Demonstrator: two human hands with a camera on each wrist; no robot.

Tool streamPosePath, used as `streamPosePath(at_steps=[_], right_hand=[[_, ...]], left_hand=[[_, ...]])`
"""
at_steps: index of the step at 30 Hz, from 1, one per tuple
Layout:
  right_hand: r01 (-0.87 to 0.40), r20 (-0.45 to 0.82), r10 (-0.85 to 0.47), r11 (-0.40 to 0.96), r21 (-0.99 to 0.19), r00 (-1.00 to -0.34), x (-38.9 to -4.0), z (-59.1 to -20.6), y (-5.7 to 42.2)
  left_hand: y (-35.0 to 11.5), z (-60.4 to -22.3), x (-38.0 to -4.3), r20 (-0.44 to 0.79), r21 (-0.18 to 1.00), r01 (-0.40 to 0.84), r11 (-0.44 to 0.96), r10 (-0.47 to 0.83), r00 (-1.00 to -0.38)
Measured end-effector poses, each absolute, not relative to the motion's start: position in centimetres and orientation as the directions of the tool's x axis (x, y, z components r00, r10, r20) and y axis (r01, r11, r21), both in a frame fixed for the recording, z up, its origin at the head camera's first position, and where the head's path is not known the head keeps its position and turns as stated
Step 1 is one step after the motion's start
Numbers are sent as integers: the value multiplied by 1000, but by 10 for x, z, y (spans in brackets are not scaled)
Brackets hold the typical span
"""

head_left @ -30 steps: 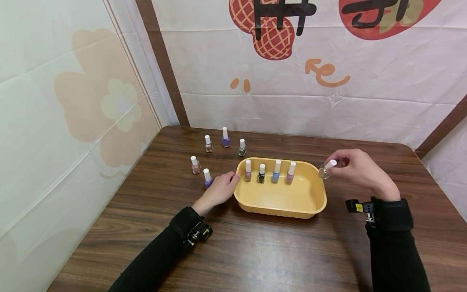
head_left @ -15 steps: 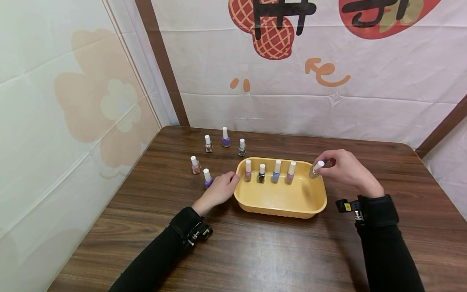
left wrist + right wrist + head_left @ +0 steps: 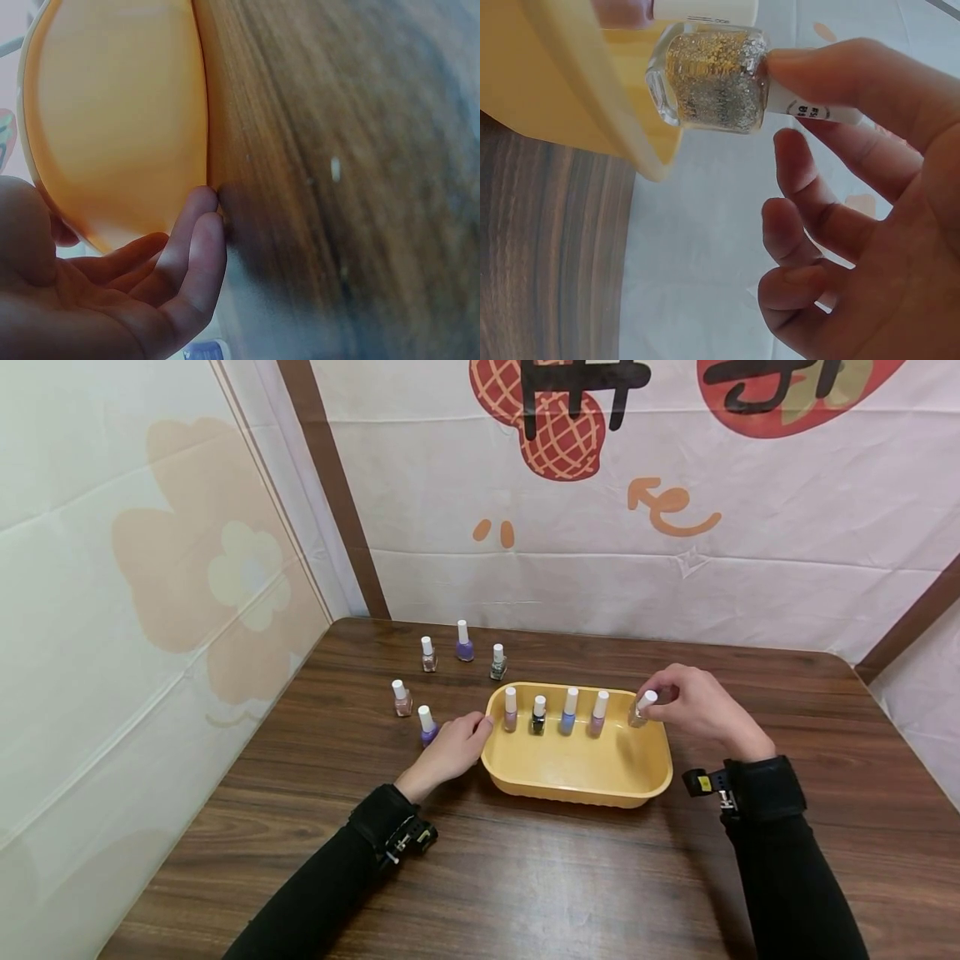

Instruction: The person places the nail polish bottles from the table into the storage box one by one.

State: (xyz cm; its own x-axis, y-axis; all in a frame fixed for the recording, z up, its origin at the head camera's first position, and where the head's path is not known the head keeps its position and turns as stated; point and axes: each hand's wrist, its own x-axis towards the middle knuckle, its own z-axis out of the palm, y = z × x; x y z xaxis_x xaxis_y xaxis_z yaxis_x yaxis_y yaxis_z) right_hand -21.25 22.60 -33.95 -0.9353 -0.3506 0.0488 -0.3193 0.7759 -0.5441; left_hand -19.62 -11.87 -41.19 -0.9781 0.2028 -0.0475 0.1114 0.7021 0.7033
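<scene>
At centre-right, a silver-glitter glass bottle (image 3: 716, 79) is pinched by right hand (image 3: 693, 700). A yellow oblong tray (image 3: 570, 796) is gripped by left hand (image 3: 448, 750).

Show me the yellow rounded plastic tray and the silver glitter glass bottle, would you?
Yellow rounded plastic tray (image 3: 573, 765): head view, bare inside floor.
Silver glitter glass bottle (image 3: 716, 81): right wrist view, glittery body.
</scene>
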Motion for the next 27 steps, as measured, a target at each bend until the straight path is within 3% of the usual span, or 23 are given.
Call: streamPosePath(at_steps=[27], right_hand=[[-388,76,-408,770,-507,-910,-225,-360,219]], left_hand=[[-119,-411,-196,-47,690,119,714,208,-977]])
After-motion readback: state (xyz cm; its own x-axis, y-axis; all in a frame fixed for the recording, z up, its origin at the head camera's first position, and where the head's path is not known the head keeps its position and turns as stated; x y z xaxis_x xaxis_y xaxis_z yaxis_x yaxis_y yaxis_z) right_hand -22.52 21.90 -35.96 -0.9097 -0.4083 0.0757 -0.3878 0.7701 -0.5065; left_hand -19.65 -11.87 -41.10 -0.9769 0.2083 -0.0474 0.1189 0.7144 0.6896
